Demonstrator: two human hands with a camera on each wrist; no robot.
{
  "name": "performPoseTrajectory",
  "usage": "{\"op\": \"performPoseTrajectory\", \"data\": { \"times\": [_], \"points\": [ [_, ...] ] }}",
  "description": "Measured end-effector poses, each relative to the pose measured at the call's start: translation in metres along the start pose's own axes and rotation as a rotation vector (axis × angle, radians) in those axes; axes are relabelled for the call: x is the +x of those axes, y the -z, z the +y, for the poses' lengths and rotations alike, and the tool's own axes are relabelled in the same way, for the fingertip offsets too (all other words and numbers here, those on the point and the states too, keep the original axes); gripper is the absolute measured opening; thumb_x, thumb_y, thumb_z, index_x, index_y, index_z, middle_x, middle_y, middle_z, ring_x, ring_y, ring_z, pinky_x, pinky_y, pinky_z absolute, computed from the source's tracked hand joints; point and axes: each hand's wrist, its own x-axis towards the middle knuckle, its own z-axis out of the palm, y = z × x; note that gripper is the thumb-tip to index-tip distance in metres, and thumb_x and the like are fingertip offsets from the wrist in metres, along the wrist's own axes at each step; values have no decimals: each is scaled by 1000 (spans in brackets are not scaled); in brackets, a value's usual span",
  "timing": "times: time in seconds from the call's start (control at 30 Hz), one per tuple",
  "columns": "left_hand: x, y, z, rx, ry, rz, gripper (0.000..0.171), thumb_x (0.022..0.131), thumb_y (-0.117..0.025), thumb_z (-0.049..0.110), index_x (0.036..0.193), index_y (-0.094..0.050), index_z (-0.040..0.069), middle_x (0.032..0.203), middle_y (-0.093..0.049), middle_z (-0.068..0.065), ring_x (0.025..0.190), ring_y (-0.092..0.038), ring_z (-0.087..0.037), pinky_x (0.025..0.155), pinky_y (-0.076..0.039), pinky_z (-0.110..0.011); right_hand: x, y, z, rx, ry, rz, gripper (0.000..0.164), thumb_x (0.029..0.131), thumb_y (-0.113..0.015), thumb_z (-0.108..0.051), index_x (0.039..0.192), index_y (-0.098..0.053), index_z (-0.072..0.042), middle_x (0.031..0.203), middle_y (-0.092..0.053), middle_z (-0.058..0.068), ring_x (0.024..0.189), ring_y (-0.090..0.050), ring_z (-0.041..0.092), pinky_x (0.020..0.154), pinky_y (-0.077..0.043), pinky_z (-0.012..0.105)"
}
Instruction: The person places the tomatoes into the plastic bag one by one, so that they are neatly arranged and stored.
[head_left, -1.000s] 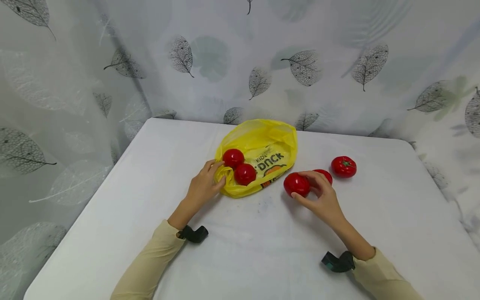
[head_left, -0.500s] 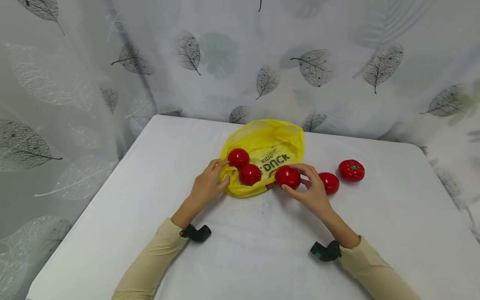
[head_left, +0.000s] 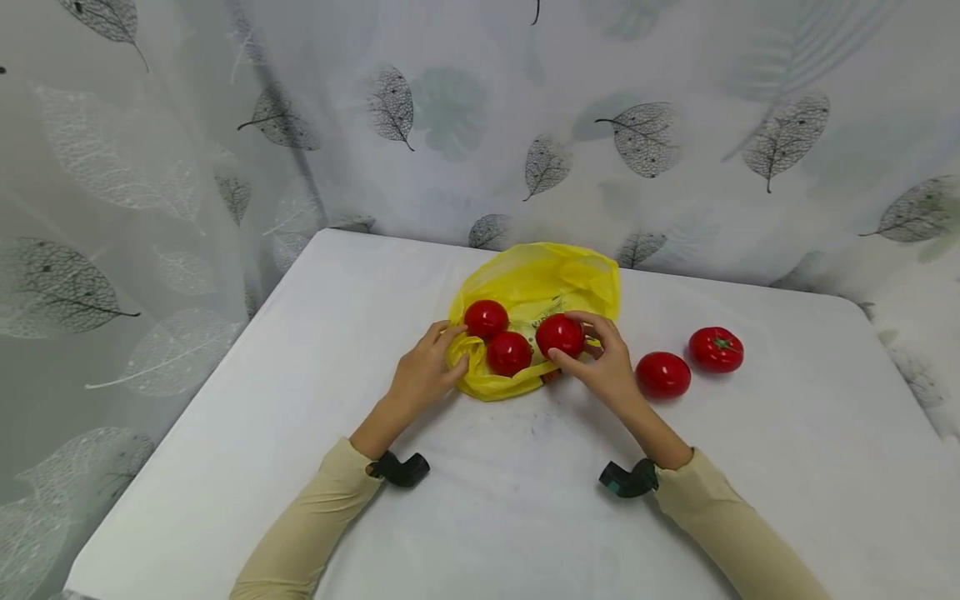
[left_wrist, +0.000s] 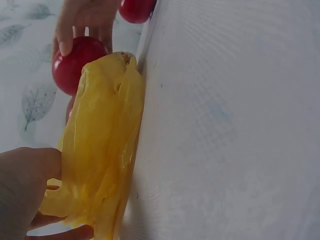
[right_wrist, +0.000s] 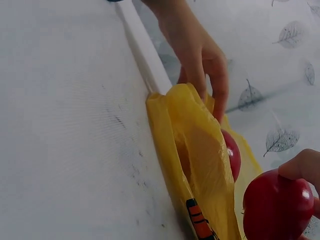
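Note:
A yellow plastic bag (head_left: 517,271) lies open-mouthed near the table's back edge. My left hand (head_left: 420,375) grips its left rim, thumb in front and fingers at the side. Two red tomatoes, one behind (head_left: 486,318) and one in front (head_left: 510,354), rest inside the bag. My right hand (head_left: 606,367) holds a third tomato (head_left: 558,335) between thumb and fingers, over the bag's opening. In the right wrist view this held tomato (right_wrist: 275,210) is just outside the folded bag wall (right_wrist: 200,160), which partly hides a tomato behind it.
On the table (head_left: 510,517), right of my right hand, are two more tomatoes, a plain-looking one (head_left: 663,375) and one with a green stem mark (head_left: 717,349). A leaf-patterned curtain (head_left: 465,108) hangs behind the table.
My right hand has carried its tomato leftward from beside the bag to over the opening, away from the tomatoes on the table. My left hand keeps its grip; the view has shifted slightly.

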Motion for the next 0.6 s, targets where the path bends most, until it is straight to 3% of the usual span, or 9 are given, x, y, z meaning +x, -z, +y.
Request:
{"op": "performPoseTrajectory", "data": {
  "times": [0.23,0.6],
  "points": [
    [0,0,-1,-1,20,-11,43,88,-66,17,128,-59,2,128,-56,-20,90,-67,-32,60,-58,-36,23,-16,-2,15,-23,-7,56,84,-76,-15,134,-52,-8,136,-49,13,120,-50,29,99,-49,44],
    [0,-1,-1,4,37,-33,44,89,-66,19,129,-59,3,131,-55,-19,98,-66,-33,65,-59,-38,54,-38,-8,12,-5,-9,56,84,-76,-15,133,-53,-5,135,-49,16,117,-47,33,98,-48,49]
  ]
}}
